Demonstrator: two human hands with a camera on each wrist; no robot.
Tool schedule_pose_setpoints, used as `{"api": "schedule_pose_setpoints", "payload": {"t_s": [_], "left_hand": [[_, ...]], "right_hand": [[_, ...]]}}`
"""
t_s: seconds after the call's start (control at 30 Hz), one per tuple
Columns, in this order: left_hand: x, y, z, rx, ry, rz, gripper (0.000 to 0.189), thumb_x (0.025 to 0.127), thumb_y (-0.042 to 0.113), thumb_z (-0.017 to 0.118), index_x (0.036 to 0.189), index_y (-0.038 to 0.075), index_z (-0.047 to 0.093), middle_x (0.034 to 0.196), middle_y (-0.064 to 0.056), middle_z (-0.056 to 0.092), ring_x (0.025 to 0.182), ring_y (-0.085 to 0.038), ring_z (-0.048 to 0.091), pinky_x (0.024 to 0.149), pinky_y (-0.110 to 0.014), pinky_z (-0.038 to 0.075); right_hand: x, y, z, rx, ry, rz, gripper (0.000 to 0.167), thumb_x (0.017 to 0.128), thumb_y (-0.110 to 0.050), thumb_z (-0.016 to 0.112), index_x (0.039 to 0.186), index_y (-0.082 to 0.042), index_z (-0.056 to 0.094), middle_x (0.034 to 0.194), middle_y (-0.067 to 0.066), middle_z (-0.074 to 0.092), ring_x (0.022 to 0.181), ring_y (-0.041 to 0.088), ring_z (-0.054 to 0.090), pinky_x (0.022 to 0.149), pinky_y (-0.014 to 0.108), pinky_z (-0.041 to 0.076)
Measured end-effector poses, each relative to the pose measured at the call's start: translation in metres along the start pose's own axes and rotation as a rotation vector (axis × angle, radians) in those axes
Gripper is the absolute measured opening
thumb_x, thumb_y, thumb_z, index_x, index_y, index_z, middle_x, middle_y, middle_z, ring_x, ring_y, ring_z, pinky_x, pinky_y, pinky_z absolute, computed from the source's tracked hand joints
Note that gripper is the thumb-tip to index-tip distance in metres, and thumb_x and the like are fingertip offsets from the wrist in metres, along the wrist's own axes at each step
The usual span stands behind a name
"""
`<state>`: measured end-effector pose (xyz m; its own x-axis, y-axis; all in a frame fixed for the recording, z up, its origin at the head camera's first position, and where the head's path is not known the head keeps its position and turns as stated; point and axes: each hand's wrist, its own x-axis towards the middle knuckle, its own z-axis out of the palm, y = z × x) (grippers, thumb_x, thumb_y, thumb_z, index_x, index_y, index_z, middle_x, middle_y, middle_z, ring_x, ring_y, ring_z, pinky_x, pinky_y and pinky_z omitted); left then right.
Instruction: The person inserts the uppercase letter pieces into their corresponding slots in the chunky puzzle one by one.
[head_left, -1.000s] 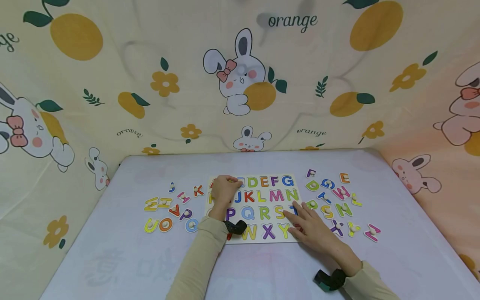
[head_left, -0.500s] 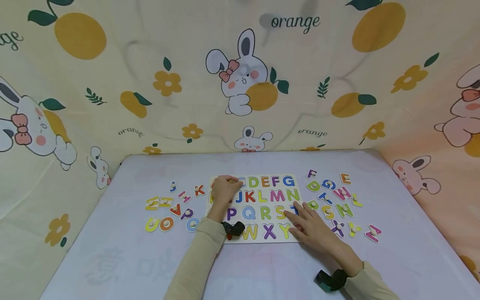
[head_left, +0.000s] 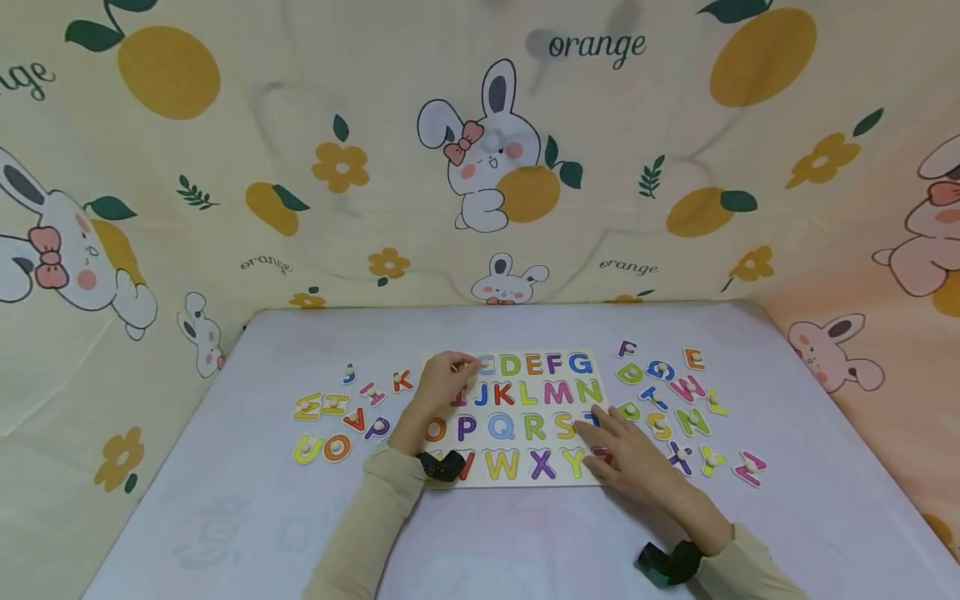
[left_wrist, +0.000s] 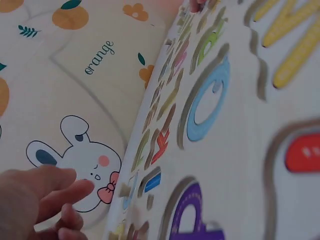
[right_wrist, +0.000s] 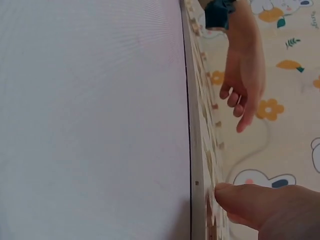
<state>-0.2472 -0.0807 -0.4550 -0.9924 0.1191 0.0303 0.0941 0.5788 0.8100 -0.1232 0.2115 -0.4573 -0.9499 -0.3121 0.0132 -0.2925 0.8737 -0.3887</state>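
A white alphabet puzzle board (head_left: 480, 482) with rows of coloured letters lies on the table. My left hand (head_left: 438, 385) hovers over its upper left part, fingertips beside the blue C (head_left: 486, 365). In the left wrist view this hand (left_wrist: 40, 202) has loosely bent fingers, and nothing shows between them. A purple P (left_wrist: 187, 215) and a blue Q (left_wrist: 207, 102) appear on the board there. My right hand (head_left: 637, 458) rests on the board's lower right edge with fingers spread, near the yellow Y (head_left: 573, 463). It covers several letters. Its thumb (right_wrist: 240, 197) touches the board edge.
Loose knobbed letters lie left of the board, among them an orange O (head_left: 337, 448) and a red K (head_left: 402, 382). More lie to the right, including an orange E (head_left: 694, 359) and a pink Z (head_left: 750, 469). A printed cloth (head_left: 420, 50) hangs behind the table (head_left: 480, 542).
My left hand and forearm have shifted left, uncovering the I and the O on the board. The right hand stays put. The head view has drifted slightly.
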Motion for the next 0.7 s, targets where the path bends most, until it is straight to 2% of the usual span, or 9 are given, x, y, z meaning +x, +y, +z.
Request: {"api": "schedule_pose_setpoints", "payload": {"t_s": [0.1, 0.2, 0.27, 0.33, 0.4, 0.5, 0.53, 0.7], "left_hand": [[-0.004, 0.0, -0.004, 0.068, -0.04, 0.057, 0.025, 0.094, 0.025, 0.061, 0.107, 0.007, 0.073, 0.086, -0.01, 0.063, 0.07, -0.011, 0.054, 0.061, -0.019, 0.038], [-0.01, 0.0, -0.008, 0.158, -0.088, 0.149, 0.023, 0.094, 0.022, 0.062, 0.105, 0.007, 0.074, 0.085, -0.009, 0.063, 0.073, -0.012, 0.049, 0.066, -0.02, 0.038], [-0.014, 0.001, -0.011, 0.21, -0.132, 0.194, 0.022, 0.093, 0.022, 0.062, 0.106, 0.008, 0.073, 0.09, -0.008, 0.064, 0.077, -0.013, 0.051, 0.07, -0.023, 0.043], [-0.02, 0.002, -0.013, 0.257, -0.181, 0.211, 0.025, 0.094, 0.024, 0.062, 0.111, 0.009, 0.072, 0.103, -0.01, 0.064, 0.086, -0.017, 0.055, 0.077, -0.029, 0.048], [-0.027, 0.003, -0.014, 0.31, -0.222, 0.22, 0.029, 0.095, 0.027, 0.06, 0.117, 0.011, 0.069, 0.118, -0.01, 0.063, 0.103, -0.022, 0.059, 0.091, -0.038, 0.051], [-0.038, 0.004, -0.016, 0.386, -0.296, 0.212, 0.037, 0.097, 0.031, 0.057, 0.13, 0.016, 0.062, 0.142, -0.009, 0.052, 0.131, -0.029, 0.05, 0.11, -0.047, 0.042], [-0.041, 0.005, -0.017, 0.435, -0.328, 0.231, 0.038, 0.097, 0.029, 0.056, 0.133, 0.017, 0.059, 0.146, -0.009, 0.048, 0.137, -0.029, 0.045, 0.114, -0.048, 0.038], [-0.057, 0.006, -0.017, 0.526, -0.408, 0.261, 0.05, 0.097, 0.035, 0.054, 0.144, 0.02, 0.046, 0.158, -0.007, 0.033, 0.149, -0.03, 0.027, 0.12, -0.05, 0.027]], "right_hand": [[0.002, 0.0, -0.002, -0.016, 0.009, 0.007, 0.05, 0.089, -0.028, 0.066, 0.136, -0.016, 0.055, 0.151, 0.02, 0.042, 0.14, 0.047, 0.035, 0.106, 0.066, 0.036], [0.003, 0.0, -0.005, -0.045, 0.031, 0.01, 0.047, 0.09, -0.026, 0.065, 0.134, -0.012, 0.057, 0.145, 0.02, 0.049, 0.136, 0.045, 0.043, 0.104, 0.062, 0.041], [0.004, 0.0, -0.008, -0.05, 0.051, 0.022, 0.045, 0.091, -0.025, 0.064, 0.133, -0.01, 0.058, 0.141, 0.019, 0.054, 0.132, 0.043, 0.048, 0.102, 0.06, 0.044], [0.005, 0.0, -0.012, -0.031, 0.064, 0.046, 0.043, 0.092, -0.024, 0.062, 0.132, -0.009, 0.058, 0.137, 0.019, 0.057, 0.128, 0.042, 0.052, 0.101, 0.059, 0.045], [0.007, 0.001, -0.016, 0.011, 0.07, 0.083, 0.041, 0.094, -0.024, 0.061, 0.132, -0.008, 0.058, 0.135, 0.018, 0.059, 0.127, 0.042, 0.053, 0.101, 0.06, 0.045], [0.01, 0.005, -0.02, 0.072, 0.088, 0.126, 0.039, 0.095, -0.024, 0.059, 0.13, -0.008, 0.059, 0.131, 0.018, 0.061, 0.122, 0.041, 0.057, 0.096, 0.057, 0.049], [0.012, 0.008, -0.022, 0.091, 0.096, 0.139, 0.039, 0.095, -0.024, 0.059, 0.13, -0.008, 0.059, 0.129, 0.018, 0.063, 0.117, 0.039, 0.06, 0.094, 0.055, 0.051], [0.021, 0.024, -0.024, 0.171, 0.176, 0.161, 0.036, 0.095, -0.022, 0.059, 0.127, -0.005, 0.06, 0.119, 0.019, 0.066, 0.098, 0.03, 0.066, 0.084, 0.046, 0.057]]}}
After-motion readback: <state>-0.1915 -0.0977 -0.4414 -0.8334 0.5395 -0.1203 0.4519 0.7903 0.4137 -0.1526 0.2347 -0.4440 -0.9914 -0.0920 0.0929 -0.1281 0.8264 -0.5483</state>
